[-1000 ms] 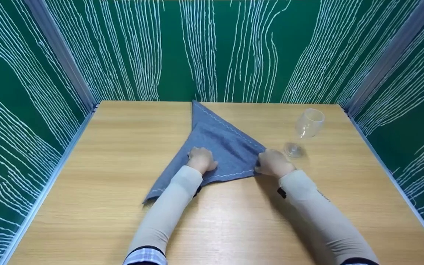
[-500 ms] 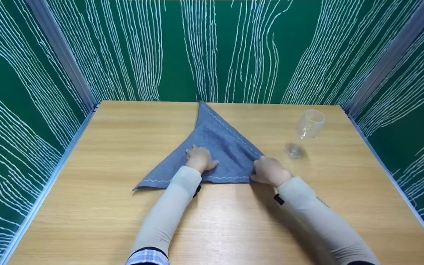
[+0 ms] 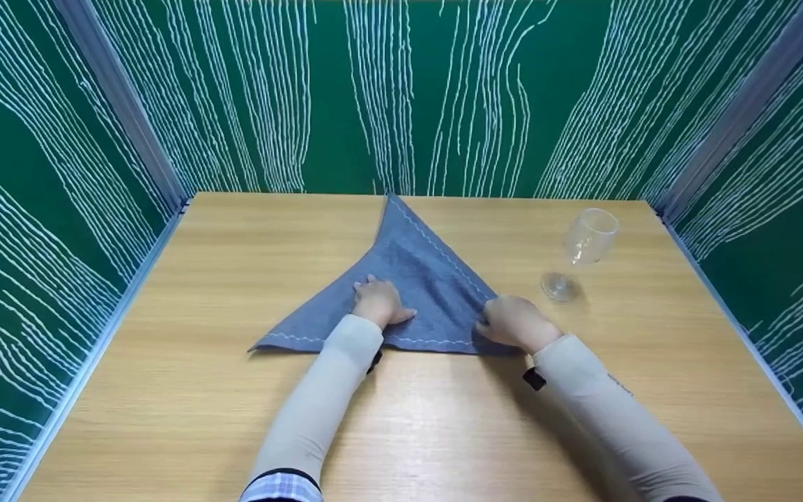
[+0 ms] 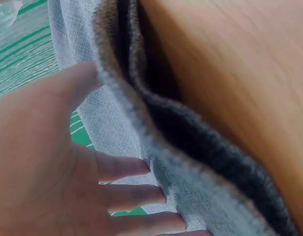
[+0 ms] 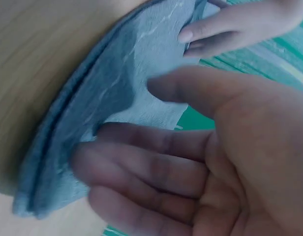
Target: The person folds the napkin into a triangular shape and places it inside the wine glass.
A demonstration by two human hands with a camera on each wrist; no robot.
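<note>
My left hand (image 3: 379, 303) lies with thumb and fingers spread on a folded blue-grey cloth (image 3: 429, 268), near the middle of a wood-grain table (image 3: 220, 279), while my right hand (image 3: 514, 322) is at the cloth's right corner. A small dark marking (image 3: 620, 383) runs along my pale right sleeve (image 3: 607, 408), its detail too small to read. From my left wrist, the near edge parts into two layers with a dark gap between, hidden in the head view. From my right wrist, my right thumb stands apart from loosely bent fingers in front of the cloth; whether the fingertips touch it, I cannot tell. Beyond my right hand, a stemmed glass (image 3: 591, 237) stands upright near the cloth, the wood grain visible through its clear bowl.
</note>
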